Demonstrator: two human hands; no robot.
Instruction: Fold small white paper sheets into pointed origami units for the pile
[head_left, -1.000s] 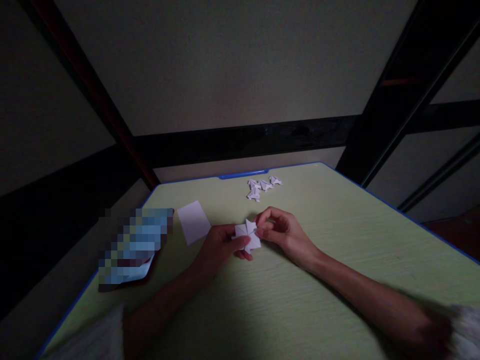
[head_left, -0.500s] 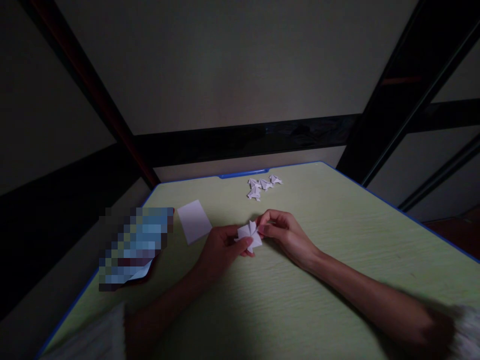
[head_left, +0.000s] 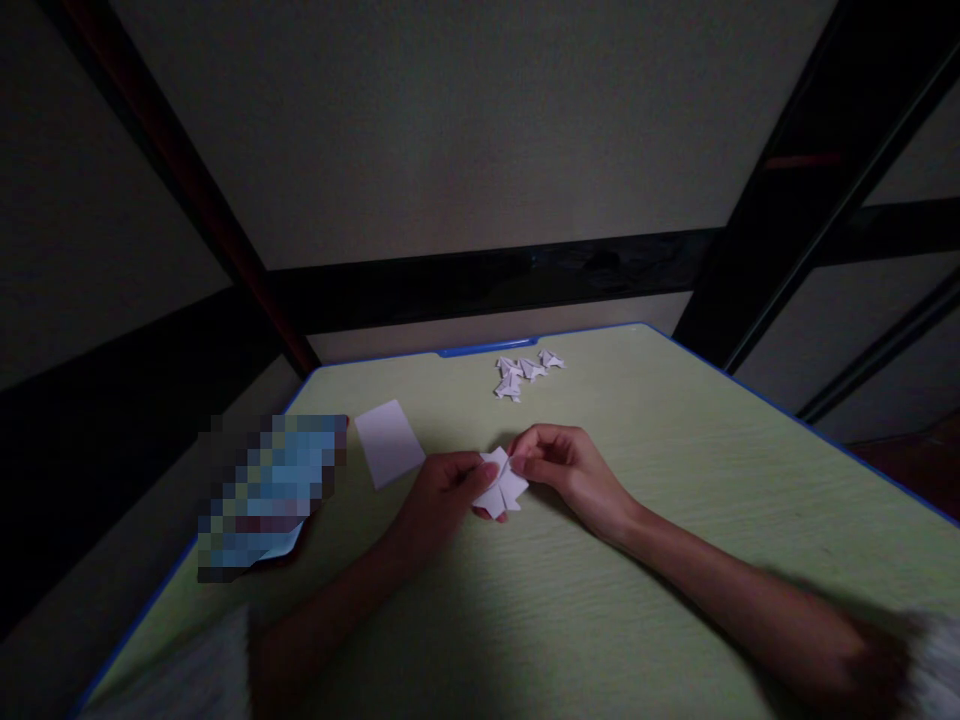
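Note:
A small piece of folded white paper, with several pointed flaps, is between my two hands above the table. My left hand pinches it from the left, thumb on top and fingers underneath. At its upper right edge, the thumb and forefinger of my right hand are closed on a flap. Beyond my hands lie several small folded paper figures, grouped near the table's far side. The underside of the held paper is hidden by my left fingers.
A flat white paper sheet lies left of my left hand. Farther left, a blurred-out bluish object with a dark red edge rests near the table's side. The pale green table has a blue rim; a panelled wall stands behind it.
The folded paper has turned in my hands, and its flaps now point differently. My left thumb has shifted up to its upper part. The figures and the sheet stay put.

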